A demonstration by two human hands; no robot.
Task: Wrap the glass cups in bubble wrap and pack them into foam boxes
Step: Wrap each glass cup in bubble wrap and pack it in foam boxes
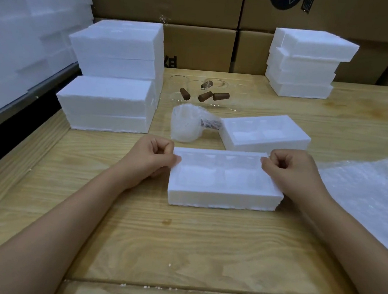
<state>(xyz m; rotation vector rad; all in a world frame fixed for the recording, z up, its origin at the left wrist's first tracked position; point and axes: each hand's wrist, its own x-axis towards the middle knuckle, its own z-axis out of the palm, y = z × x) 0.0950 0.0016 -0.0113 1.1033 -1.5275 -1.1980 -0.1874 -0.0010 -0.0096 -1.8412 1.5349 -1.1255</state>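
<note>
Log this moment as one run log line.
left hand: holds foam box left end | right hand: holds right end | wrapped cup: on table

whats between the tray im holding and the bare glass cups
In the head view, a bubble-wrapped cup and a second foam tray lie on the table between the held tray and the cups.

head view | wide-angle, worn on head | faces forward-down at wooden table (132,247) | close over left hand (151,157), right hand (291,173)
</note>
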